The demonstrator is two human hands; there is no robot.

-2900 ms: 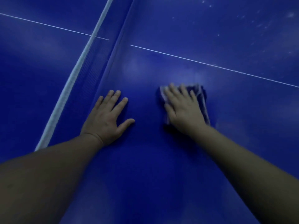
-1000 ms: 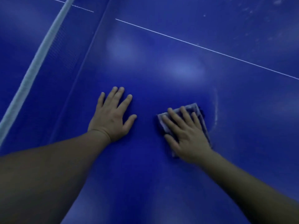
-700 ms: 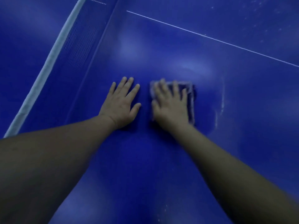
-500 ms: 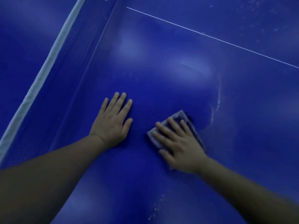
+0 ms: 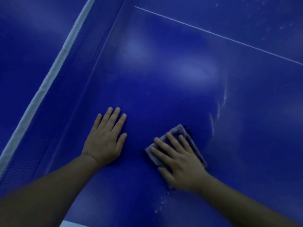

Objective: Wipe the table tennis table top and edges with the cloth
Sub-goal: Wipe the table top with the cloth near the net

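Pressing cloth (image 5: 180, 130) flat-fingered, right hand (image 5: 180, 163) barely moved, left hand (image 5: 105, 141) still flat on table (image 5: 180, 71)

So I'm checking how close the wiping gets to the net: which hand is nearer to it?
Left. The left hand lies flat beside the net; the right hand presses the cloth farther away.

Two bare forearms are seen reaching in from the lower edge, with no sleeve shown on either. The left hand (image 5: 106, 141) is uncovered: no glove, ring or watch is seen. The right hand (image 5: 182, 163) is likewise bare, with the wrist uncovered. Short, plain fingernails are made out on the left fingers.
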